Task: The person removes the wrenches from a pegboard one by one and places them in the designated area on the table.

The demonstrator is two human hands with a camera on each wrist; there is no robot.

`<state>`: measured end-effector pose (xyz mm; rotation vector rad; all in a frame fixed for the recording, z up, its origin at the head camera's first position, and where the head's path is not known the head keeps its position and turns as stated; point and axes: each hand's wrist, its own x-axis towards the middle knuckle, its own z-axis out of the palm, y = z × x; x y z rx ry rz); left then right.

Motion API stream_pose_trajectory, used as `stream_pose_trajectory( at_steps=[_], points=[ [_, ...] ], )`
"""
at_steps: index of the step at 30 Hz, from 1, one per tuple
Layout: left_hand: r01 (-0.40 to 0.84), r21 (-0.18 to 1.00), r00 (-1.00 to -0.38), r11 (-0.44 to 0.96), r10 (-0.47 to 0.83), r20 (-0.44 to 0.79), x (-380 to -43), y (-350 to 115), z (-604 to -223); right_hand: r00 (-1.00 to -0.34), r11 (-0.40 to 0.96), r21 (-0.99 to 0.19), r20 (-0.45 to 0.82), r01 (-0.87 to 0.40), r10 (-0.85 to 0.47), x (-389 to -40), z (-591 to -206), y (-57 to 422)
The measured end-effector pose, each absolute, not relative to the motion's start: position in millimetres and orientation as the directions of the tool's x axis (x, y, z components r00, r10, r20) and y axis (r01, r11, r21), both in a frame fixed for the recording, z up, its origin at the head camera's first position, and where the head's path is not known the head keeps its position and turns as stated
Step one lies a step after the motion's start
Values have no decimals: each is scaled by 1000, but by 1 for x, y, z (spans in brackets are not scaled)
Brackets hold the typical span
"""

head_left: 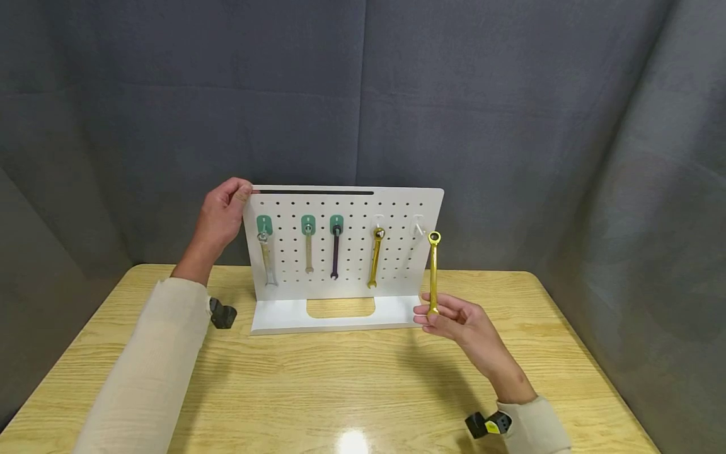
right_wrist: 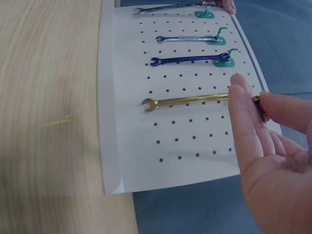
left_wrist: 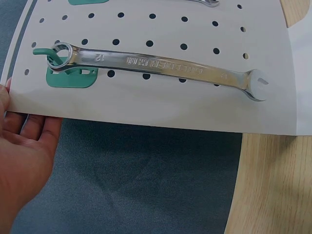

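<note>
A white pegboard (head_left: 351, 252) stands upright on its base. My left hand (head_left: 222, 213) grips its top left corner, thumb in front and fingers behind. Upright between the fingertips of my right hand (head_left: 462, 325) is a gold combination wrench (head_left: 433, 271), pinched near its lower end, just right of the board. In the right wrist view only a small end of that wrench (right_wrist: 260, 108) shows. A silver wrench (left_wrist: 156, 63) hangs from a green hook nearest my left hand. Another silver wrench (head_left: 309, 249), a purple wrench (head_left: 335, 252) and a second gold wrench (head_left: 375, 257) hang further right.
A bare white hook (head_left: 418, 228) sticks out at the board's right side. The board's base (head_left: 283, 318) rests on a wooden table (head_left: 317, 384). Grey curtains (head_left: 363, 94) surround the table at the back and sides.
</note>
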<state>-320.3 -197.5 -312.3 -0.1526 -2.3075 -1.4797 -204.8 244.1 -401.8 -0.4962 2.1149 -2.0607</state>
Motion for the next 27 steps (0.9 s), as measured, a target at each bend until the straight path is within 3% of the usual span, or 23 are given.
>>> stream_pose_trajectory(
  at_steps=[27],
  points=[
    [294, 852, -907, 434, -154, 391, -321, -196, -314, -937, 18, -998, -57, 54, -345, -212, -448, 291]
  ],
)
